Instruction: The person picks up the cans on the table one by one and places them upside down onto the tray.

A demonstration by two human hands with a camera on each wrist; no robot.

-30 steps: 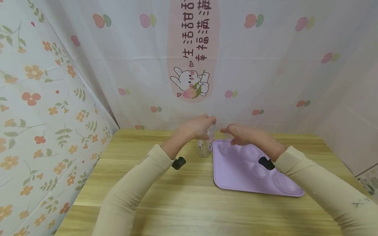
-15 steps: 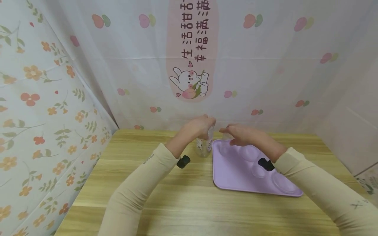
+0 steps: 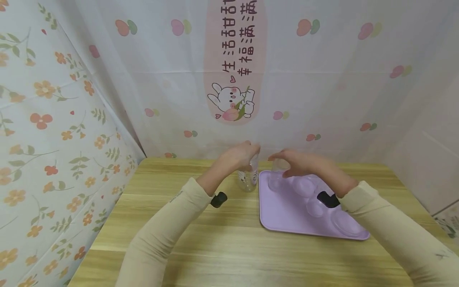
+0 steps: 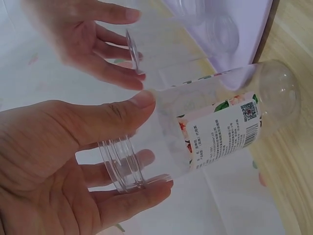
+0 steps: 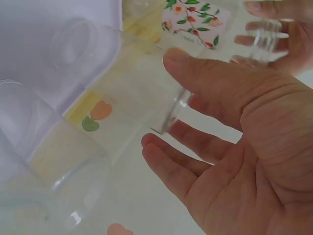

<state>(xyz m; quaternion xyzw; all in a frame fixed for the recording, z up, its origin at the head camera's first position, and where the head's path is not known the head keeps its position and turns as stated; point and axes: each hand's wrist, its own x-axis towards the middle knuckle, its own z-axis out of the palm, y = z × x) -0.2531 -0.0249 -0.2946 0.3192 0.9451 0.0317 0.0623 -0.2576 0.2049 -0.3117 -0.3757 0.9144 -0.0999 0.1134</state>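
My left hand (image 3: 238, 156) grips a clear plastic bottle (image 3: 247, 181) by its threaded neck, thumb on one side and fingers on the other. The left wrist view shows a floral label (image 4: 222, 129) with printed text, a QR code and a barcode around its body. Just to the right, my right hand (image 3: 301, 163) spreads thumb and fingers about the rim of a clear cup (image 3: 275, 181). In the right wrist view the fingertips (image 5: 149, 139) lie right at that rim, fairly straight, and the thumb overlaps the cup wall. The cup stands upright at the tray's back-left corner.
A lilac tray (image 3: 283, 215) lies on the wooden table (image 3: 201, 247), right of the bottle. Several more clear containers stand on it, such as one near its front-right corner (image 3: 346, 223). A patterned curtain (image 3: 172, 87) hangs behind the table, with another (image 3: 71, 151) along the left.
My right hand has shifted slightly right and its thumb and fingers are farther apart, showing more of the cup's rim. The left hand keeps holding the bottle in nearly the same place.
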